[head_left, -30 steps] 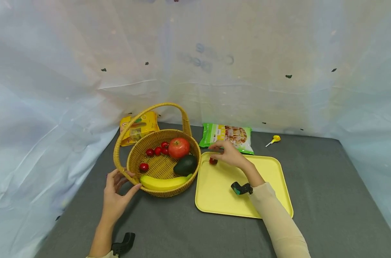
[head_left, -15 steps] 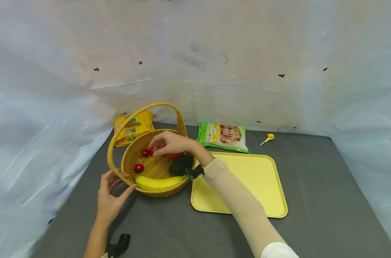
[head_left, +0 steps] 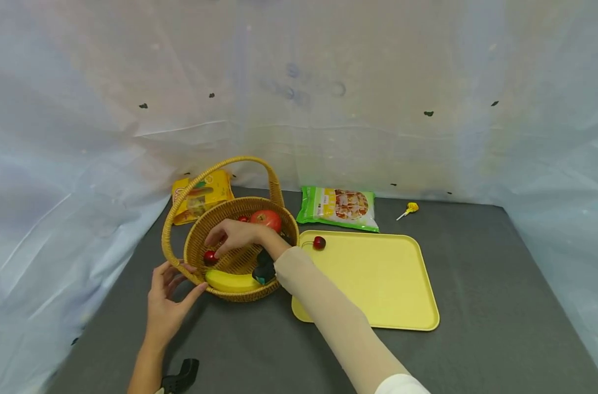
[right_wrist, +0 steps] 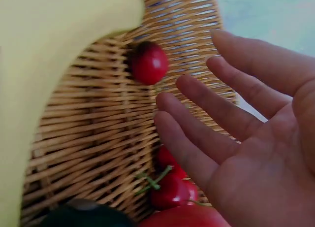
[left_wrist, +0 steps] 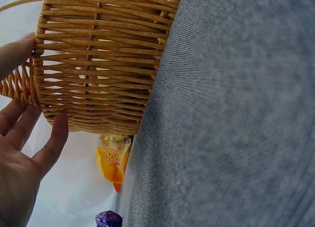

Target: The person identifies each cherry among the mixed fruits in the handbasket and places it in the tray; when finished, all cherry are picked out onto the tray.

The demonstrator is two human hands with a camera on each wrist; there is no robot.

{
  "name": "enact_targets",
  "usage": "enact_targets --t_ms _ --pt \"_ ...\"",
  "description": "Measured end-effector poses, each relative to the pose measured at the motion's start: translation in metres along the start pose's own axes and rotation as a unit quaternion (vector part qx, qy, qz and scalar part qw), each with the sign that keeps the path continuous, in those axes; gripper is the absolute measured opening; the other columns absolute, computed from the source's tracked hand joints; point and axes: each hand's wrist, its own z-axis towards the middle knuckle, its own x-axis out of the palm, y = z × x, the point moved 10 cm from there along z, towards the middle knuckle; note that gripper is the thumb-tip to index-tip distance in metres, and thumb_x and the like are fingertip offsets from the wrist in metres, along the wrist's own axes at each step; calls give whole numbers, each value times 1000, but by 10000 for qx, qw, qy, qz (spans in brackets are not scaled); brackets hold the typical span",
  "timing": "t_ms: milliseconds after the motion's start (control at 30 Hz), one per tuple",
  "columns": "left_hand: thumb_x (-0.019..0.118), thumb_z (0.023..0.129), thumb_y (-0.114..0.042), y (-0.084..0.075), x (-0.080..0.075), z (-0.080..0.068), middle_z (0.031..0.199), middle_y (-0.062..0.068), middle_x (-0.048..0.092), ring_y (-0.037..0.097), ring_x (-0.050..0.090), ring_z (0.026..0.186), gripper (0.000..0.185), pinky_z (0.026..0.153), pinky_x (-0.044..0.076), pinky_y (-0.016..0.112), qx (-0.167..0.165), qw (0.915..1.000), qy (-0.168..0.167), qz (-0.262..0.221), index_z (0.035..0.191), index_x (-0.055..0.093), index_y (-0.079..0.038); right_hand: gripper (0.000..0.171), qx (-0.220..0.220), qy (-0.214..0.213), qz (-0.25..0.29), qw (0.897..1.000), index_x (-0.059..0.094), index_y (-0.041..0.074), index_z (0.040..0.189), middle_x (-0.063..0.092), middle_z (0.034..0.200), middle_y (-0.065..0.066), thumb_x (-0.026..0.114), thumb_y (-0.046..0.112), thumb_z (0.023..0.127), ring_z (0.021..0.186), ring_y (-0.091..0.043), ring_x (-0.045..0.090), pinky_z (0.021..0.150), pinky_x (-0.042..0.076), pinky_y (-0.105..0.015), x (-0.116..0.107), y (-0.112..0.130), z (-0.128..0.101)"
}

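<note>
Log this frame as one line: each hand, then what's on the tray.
left hand: steadies basket rim | right hand: open, reaching for cherry tomato beside banana | tray: one cherry tomato

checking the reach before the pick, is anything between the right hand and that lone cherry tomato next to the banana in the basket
Nothing visible does. The right hand is open, and in the right wrist view only bare wicker of the basket lies between its fingers and the cherry tomato. The banana lies off to one side.

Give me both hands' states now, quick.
Left hand: open, fingers resting against the basket wall.
Right hand: open, holding nothing, fingers near a cherry tomato inside the basket.
</note>
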Motion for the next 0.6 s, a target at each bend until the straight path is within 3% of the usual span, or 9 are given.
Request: enact_targets --t_ms 133,267,533,600 --pt "73 65 32 -8 0 0 104 29 58 14 60 106 74 93 48 16 160 9999 -24 58 130 41 19 51 232 199 -201 9993 53 1 141 55 142 -10 70 8 94 131 -20 50 97 44 -16 8 -6 3" --pt "74 65 32 -7 -1 -1 104 25 59 14 60 106 73 93 48 15 117 9999 -60 95 129 42 19 60 289 375 -240 9986 46 3 147 50 147 -10 72 9 93 134 -19 47 99 43 -16 14 -8 5" --pt "74 65 32 -7 0 1 105 25 59 12 59 107 74 94 47 15 106 9999 -15 94 130 41 19 64 351 582 -236 9974 46 8 148 50 147 -6 73 10 91 133 -15 47 98 44 -17 19 -12 8" --pt "74 66 31 4 1 -1 107 23 60 12 59 108 75 94 47 15 51 9999 -4 90 132 41 18 65 352 667 -216 9969 45 8 149 49 147 -4 74 10 91 133 -15 46 100 43 -18 22 -11 8"
